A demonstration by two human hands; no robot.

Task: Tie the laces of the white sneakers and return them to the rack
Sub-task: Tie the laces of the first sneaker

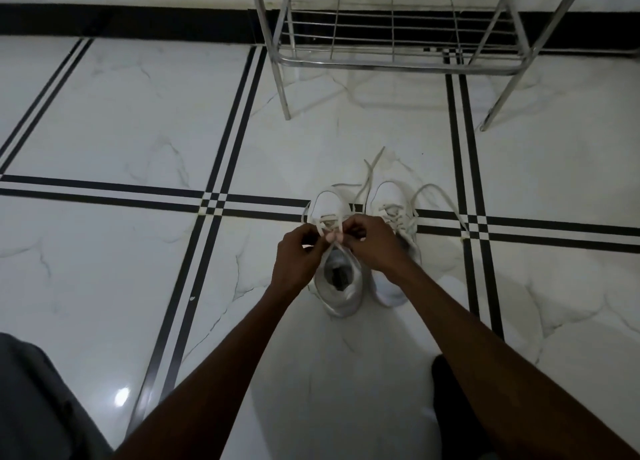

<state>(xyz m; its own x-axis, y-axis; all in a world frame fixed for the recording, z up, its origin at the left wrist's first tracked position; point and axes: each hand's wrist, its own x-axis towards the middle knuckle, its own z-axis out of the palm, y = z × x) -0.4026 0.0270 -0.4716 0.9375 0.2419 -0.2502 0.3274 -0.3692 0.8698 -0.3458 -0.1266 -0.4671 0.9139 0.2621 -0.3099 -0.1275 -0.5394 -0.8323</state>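
Two white sneakers stand side by side on the tiled floor, toes pointing away from me. Over the left sneaker (341, 295) my left hand (298, 257) and my right hand (372, 243) each pinch a strand of its white laces (334, 217), which cross and loop between my fingers above the tongue. The right sneaker (394, 214) is partly hidden behind my right wrist; its laces (436, 196) lie loose and spread over the floor. The metal shoe rack (391, 63) stands beyond the sneakers against the wall.
The floor is glossy white marble tile (138, 120) with black double stripes. A black skirting band (138, 23) runs along the wall. My grey-clad knee (38, 400) is at bottom left and a dark shape (453, 400) sits under my right forearm.
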